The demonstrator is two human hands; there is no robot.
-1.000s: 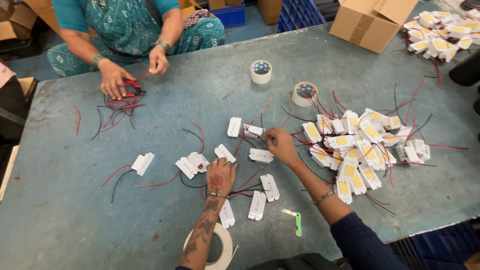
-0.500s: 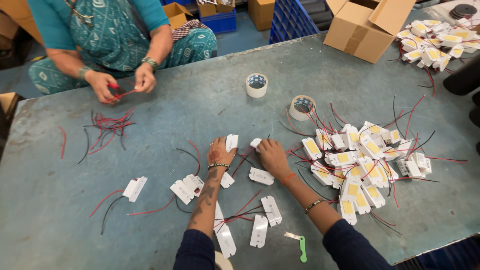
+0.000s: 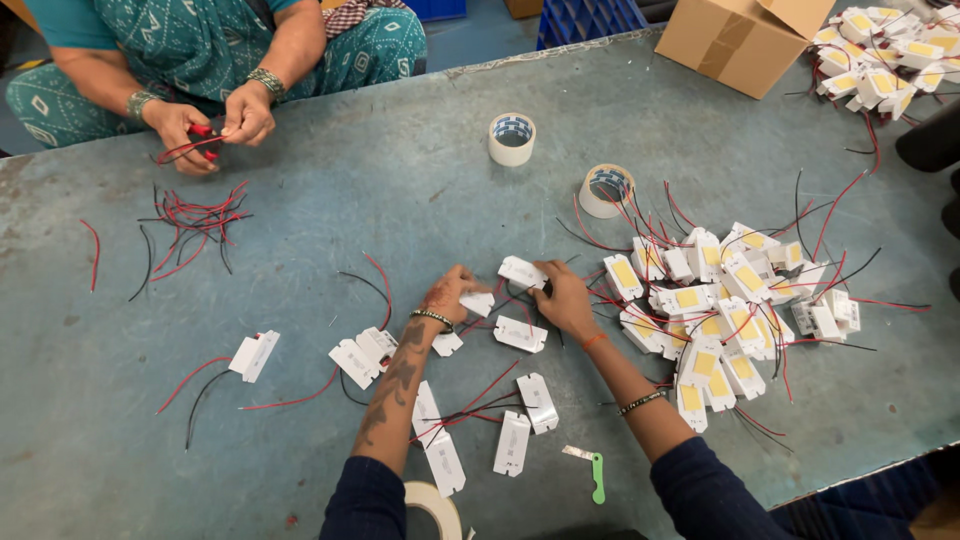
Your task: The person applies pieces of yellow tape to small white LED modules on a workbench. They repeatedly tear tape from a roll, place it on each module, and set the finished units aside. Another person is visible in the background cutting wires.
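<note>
My left hand [image 3: 450, 294] rests on a small white driver module [image 3: 477, 303] in the middle of the grey-blue table, fingers curled over it. My right hand [image 3: 563, 296] touches another white module [image 3: 522, 272] just beside it, with thin red and black wires running under both hands. More white modules lie close by: one [image 3: 520, 334] right below my hands and several [image 3: 512, 443] nearer my body. A heap of white units with yellow panels [image 3: 715, 310] lies to the right of my right hand.
Across the table a person in a teal patterned dress holds red wires in both hands [image 3: 212, 122]; loose red and black wires [image 3: 195, 225] lie before them. Two tape rolls [image 3: 512, 139] [image 3: 606, 190], a cardboard box [image 3: 745, 38], a green-handled cutter [image 3: 597, 477] and a tape roll [image 3: 435, 508] near me.
The view has shifted downward on the table. My two hands have come closer together over the white modules in the middle, the left hand moving up onto one.
</note>
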